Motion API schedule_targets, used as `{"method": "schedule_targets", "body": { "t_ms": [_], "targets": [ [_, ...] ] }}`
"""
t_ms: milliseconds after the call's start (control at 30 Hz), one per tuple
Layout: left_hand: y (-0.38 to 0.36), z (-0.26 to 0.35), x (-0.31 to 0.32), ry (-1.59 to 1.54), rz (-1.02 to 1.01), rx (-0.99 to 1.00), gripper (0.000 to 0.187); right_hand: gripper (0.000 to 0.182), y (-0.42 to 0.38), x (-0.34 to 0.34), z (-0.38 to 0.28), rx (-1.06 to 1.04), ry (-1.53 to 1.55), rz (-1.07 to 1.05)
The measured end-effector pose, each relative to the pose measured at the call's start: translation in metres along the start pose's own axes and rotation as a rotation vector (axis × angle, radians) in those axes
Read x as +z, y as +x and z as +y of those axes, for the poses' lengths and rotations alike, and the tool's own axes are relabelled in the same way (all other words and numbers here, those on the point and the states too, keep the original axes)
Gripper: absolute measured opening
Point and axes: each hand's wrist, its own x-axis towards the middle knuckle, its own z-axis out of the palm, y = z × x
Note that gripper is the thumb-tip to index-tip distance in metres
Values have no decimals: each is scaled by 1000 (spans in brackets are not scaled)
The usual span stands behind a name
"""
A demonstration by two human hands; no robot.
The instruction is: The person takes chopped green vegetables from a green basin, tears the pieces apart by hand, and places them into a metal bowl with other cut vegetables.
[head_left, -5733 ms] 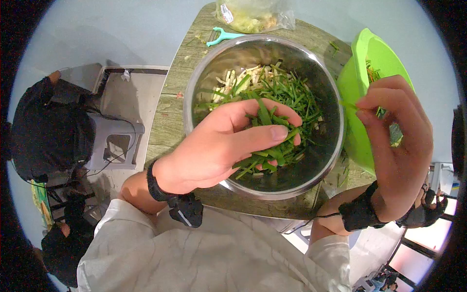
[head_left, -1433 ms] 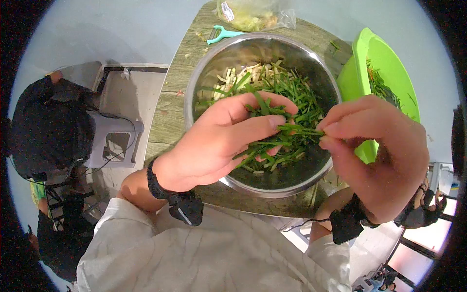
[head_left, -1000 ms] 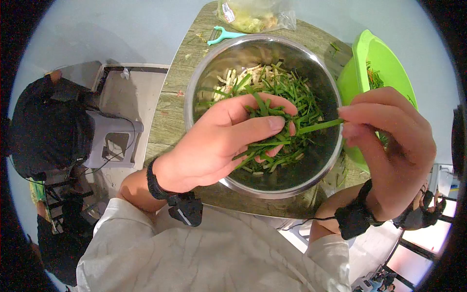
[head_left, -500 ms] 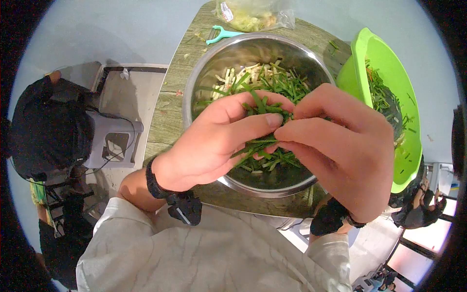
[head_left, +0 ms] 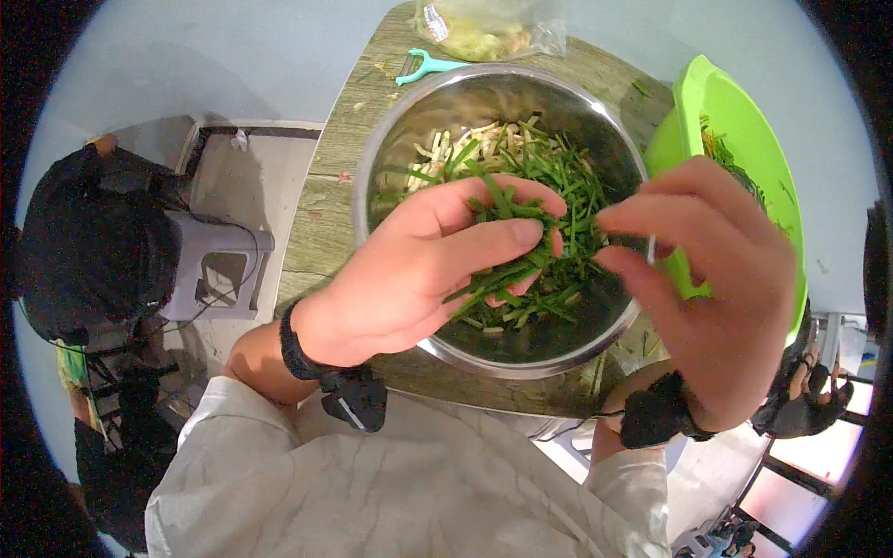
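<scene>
My left hand [head_left: 419, 265] is closed round a bunch of cut green leaves [head_left: 521, 244] above a large steel bowl [head_left: 609, 344]. The leaves stick out between its thumb and fingers. Inside the bowl lie more chopped greens [head_left: 572, 191] and pale strips [head_left: 446, 153]. My right hand [head_left: 707, 279] is over the bowl's right side, beside the green basin [head_left: 688, 102]. Its thumb and index finger are apart, with nothing visible between them.
A turquoise peeler [head_left: 428, 67] and a plastic bag of pale vegetables [head_left: 484, 35] lie behind the bowl on the wooden table [head_left: 321, 209]. A grey stool [head_left: 223, 270] and a person in black [head_left: 93, 242] are at left.
My right hand has moved right, away from the leaves in my left hand, and its thumb and index finger have parted. My left hand has barely moved.
</scene>
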Motion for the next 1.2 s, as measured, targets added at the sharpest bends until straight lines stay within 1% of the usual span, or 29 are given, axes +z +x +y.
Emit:
{"method": "schedule_targets", "body": {
  "t_ms": [33,67,100,167,200,267,300,367,400,433,533,600,633,700,733,767,867,933,1033,1067,1167,1200],
  "targets": [
    [-1,-5,-5,47,-27,72,25,32,2,3,-1,-55,19,-23],
    [-1,-7,-6,39,-32,86,26,33,3,7,-1,-123,54,-73],
    [-1,-8,-7,31,-38,101,28,33,3,11,-5,-134,89,-89],
    [-1,-5,-5,-98,-7,14,28,33,4,20,-13,-155,159,-122],
    [0,-3,-3,-163,9,-29,29,33,5,28,-16,-129,211,-111],
    [0,-2,-2,-293,38,-115,29,30,6,38,-27,6,263,-100],
    [0,-3,-3,-284,44,-118,29,29,6,43,-32,74,291,-92],
    [1,-6,-6,-266,56,-124,30,27,7,46,-35,67,281,-65],
    [1,-5,-7,-245,25,-105,29,27,7,46,-35,52,270,-55],
    [1,-3,-9,-223,-6,-85,29,26,7,44,-35,11,244,-54],
    [-2,3,-8,-325,-47,-96,28,24,9,35,-26,-173,290,-25],
    [-2,1,-7,-308,-22,-79,27,24,11,25,-14,-291,305,-1],
    [0,-5,-6,-230,10,-45,26,24,13,19,-9,-338,284,8],
    [1,-7,-4,-175,44,-45,24,26,11,2,-1,-353,231,-6],
    [2,-4,-3,-197,46,-77,22,27,10,-8,3,-323,197,-28],
    [3,-2,-2,-219,48,-109,20,28,5,-11,4,-239,153,-28],
    [3,-4,0,-212,81,-101,19,30,-7,-14,7,23,5,-31],
    [2,-2,2,-207,87,-109,19,30,-8,-7,7,108,-51,-11],
    [3,-3,-2,-210,52,-112,21,28,-1,3,2,25,10,-9],
    [3,-3,-3,-213,36,-110,22,27,2,7,-1,-44,73,-29],
    [2,0,1,-283,97,-169,26,25,5,17,-9,-119,107,-57],
    [2,1,0,-286,80,-158,26,24,6,24,-10,-119,102,-26]
  ]
}}
